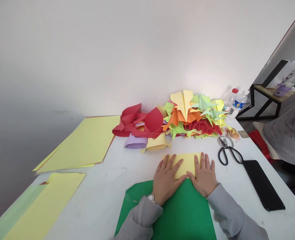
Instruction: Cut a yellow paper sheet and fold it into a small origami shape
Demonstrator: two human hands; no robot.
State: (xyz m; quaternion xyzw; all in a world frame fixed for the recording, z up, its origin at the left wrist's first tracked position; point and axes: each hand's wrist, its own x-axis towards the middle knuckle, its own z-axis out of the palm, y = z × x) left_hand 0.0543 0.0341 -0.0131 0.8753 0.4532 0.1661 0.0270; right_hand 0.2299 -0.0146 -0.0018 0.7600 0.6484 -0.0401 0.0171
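A yellow sheet of paper [186, 162] lies flat on the table, partly over or just beyond the far edge of a green sheet [185, 213]. My left hand [166, 180] rests on the left part of the yellow paper with its fingers spread. On its right part lies my right hand [203, 175], palm down, fingers stretched out. The two thumbs nearly meet at the paper's near edge. My palms and fingers cover both sides of the yellow paper.
Folded paper shapes [187, 113] are heaped by the wall, beside rolled paper pieces [147, 126]. Yellow sheets [82, 143] lie left. Scissors [226, 150], a black phone-like slab [264, 185] and plastic bottles [237, 105] are to the right. A person in grey [285, 130] sits beyond the table's right edge.
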